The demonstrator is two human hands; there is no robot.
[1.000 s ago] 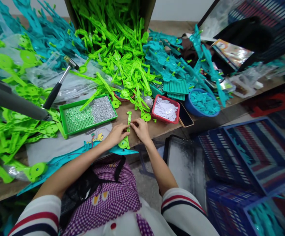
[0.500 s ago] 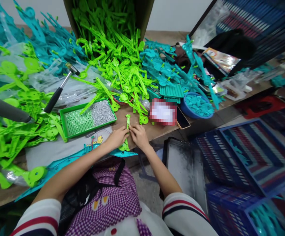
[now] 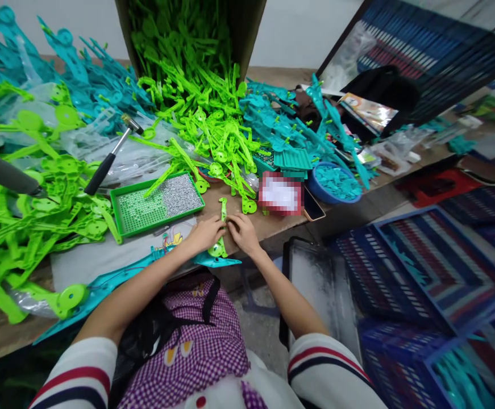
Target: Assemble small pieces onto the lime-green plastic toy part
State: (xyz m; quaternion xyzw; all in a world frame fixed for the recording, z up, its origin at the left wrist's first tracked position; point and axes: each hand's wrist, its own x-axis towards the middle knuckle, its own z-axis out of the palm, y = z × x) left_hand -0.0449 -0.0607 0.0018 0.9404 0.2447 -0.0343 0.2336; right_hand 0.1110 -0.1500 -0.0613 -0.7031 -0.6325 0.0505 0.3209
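Near the table's front edge, a slim green plastic part [image 3: 218, 247] lies lengthwise away from me, its rounded end towards me. My left hand [image 3: 207, 234] grips its middle from the left, fingers closed on it. Just to the right, my right hand [image 3: 242, 232] has bent fingers close to the part, with a small gap showing; whether its fingertips pinch anything is too small to see. Under the part's near end is a long teal plastic piece [image 3: 119, 276] along the table edge. Beyond my left hand, a green tray [image 3: 121, 232] contains many small silvery pieces.
Heaps of green parts [image 3: 225, 136] and teal parts [image 3: 268, 113] cover the back. A hammer [image 3: 109, 161] rests on plastic bags at left. To the right are a red box [image 3: 281, 193], a phone [image 3: 314, 208] and a blue basin [image 3: 336, 197]. Blue crates [image 3: 447, 267] stand lower right.
The camera view has shifted slightly. My right hand has drawn a little away from the green part, leaving a gap, while my left hand stays on it.
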